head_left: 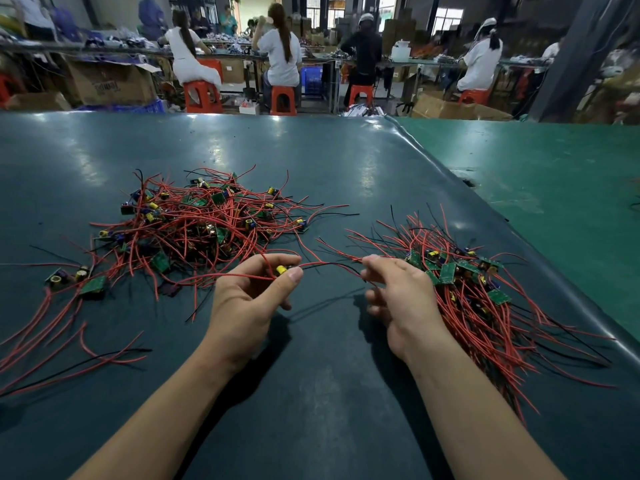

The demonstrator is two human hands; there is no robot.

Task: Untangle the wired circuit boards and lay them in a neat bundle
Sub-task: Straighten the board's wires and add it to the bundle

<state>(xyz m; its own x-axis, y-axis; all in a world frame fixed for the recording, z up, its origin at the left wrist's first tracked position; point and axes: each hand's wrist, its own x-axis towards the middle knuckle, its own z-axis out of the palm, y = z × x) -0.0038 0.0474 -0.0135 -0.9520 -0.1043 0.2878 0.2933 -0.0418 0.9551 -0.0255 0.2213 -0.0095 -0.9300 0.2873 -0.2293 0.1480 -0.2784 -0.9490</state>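
A tangled heap of small green circuit boards [197, 220] with red and black wires lies on the dark mat, left of centre. To the right, a more ordered bundle of boards [460, 275] has its wires fanned toward me. My left hand [249, 299] pinches one wired board with a yellow capacitor [281, 270] between thumb and fingers, just above the mat. Its red and black wires [332, 265] run right to my right hand [398, 296], whose fingertips hold them beside the bundle.
Loose wired boards [79, 282] and stray red wires [69, 344] lie at the left. The dark mat [311, 393] meets a green table surface [554, 174] on the right. Several people sit on orange stools [202, 97] at benches beyond the table's far edge.
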